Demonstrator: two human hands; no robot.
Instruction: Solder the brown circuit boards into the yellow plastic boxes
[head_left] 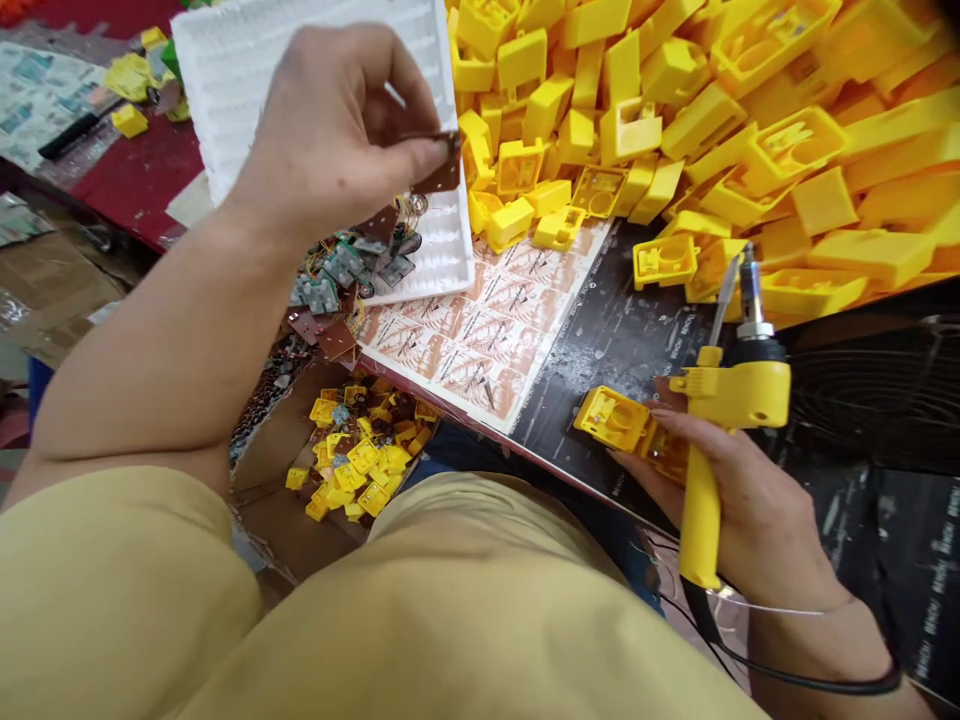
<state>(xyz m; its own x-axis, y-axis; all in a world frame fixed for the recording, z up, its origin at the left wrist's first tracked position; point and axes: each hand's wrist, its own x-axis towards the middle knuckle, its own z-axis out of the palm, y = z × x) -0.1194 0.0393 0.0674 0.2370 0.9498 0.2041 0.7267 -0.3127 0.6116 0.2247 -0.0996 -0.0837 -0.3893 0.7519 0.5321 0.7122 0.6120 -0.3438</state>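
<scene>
My left hand [330, 130] is closed in a pinch on a small brown circuit board [441, 172], held above a white foam tray [457, 245]. Wired parts with small green-grey pieces [337, 270] lie below that wrist, at the tray's near corner. In my right hand [757, 510] is a yellow soldering gun [739, 395], its metal tip pointing away from me. The same hand's fingers also grip a small open yellow plastic case [615, 418] near the table's front edge. Part of what lies between these fingers is hidden behind the gun.
A large heap of yellow plastic cases [622, 130] covers the back right of the table. A box [300, 520] below the edge contains several yellow cases with parts. Patterned brown-and-white paper [480, 350] lies on the tabletop. The gun's black cable [810, 685] loops beside my right wrist.
</scene>
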